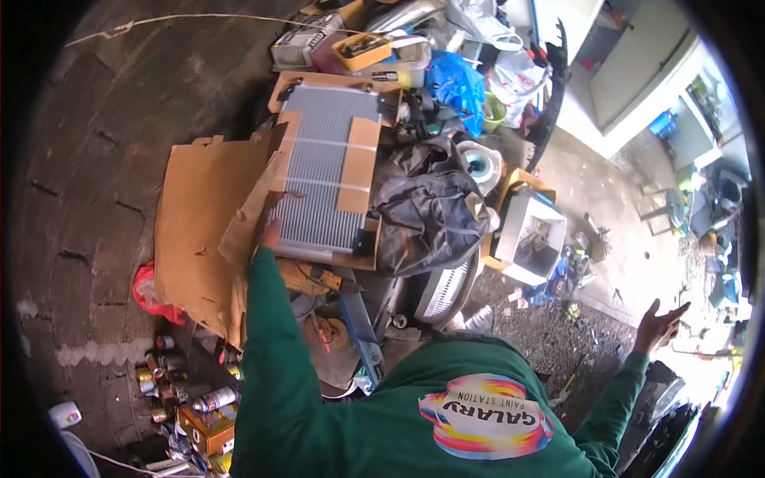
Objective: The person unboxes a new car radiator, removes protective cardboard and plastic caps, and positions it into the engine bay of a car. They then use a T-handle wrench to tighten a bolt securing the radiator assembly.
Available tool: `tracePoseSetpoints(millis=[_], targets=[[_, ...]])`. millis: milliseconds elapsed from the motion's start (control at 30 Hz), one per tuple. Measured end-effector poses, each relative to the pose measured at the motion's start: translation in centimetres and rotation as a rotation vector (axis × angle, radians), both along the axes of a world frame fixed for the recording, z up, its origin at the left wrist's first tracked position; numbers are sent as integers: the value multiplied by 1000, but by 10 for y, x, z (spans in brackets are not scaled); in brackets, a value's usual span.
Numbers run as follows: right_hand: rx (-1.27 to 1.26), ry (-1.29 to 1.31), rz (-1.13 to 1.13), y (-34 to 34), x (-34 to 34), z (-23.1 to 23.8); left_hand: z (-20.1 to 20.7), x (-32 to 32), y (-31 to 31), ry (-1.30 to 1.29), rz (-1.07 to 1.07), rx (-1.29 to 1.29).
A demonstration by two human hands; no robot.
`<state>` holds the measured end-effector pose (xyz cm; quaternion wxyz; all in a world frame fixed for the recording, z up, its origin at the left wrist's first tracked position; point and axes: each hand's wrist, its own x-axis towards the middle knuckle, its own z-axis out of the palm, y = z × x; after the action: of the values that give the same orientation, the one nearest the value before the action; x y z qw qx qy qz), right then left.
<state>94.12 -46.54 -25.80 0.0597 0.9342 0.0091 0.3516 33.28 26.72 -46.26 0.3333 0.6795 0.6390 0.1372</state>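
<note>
A silver finned radiator (315,199) lies in an opened cardboard box, with brown card pieces and pale straps across it. My left hand (272,234) is at the radiator's near left edge, beside the raised cardboard flap (253,211). Its fingers are mostly hidden, so I cannot see whether they grip the flap. Out to the far right, my right hand (660,328) is held in the air with its fingers spread and nothing in it. Both arms are in green sleeves.
Dark crumpled cloth (430,211) lies right of the radiator, near a white box (535,239). Behind are a blue plastic bag (457,86) and a yellow tray (362,52). Several spray cans (213,399) and a red bag (151,291) are at lower left.
</note>
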Motion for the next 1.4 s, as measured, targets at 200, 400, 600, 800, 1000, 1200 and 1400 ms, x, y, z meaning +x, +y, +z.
tracePoseSetpoints(millis=[200, 400, 600, 800, 1000, 1200, 1400], targets=[[262, 395, 20, -72, 8, -47, -26, -30, 59, 231, 45, 127], [27, 724, -58, -99, -76, -108, 8, -3, 31, 500, -86, -46], [42, 1064, -110, -104, -122, -137, 50, -54, 33, 522, -41, 89], [-59, 965, 378, -56, -99, -226, 20, -144, 59, 333, 315, 271], [-35, 1051, 466, 31, -105, -164, 51, -80, 27, -419, 214, -443], [202, 1320, 826, 190, -140, -158, 132, -137, 46, -187, 96, -389], [74, 1316, 1479, 387, -258, -123, 193, -96, -18, -444, -125, -353]])
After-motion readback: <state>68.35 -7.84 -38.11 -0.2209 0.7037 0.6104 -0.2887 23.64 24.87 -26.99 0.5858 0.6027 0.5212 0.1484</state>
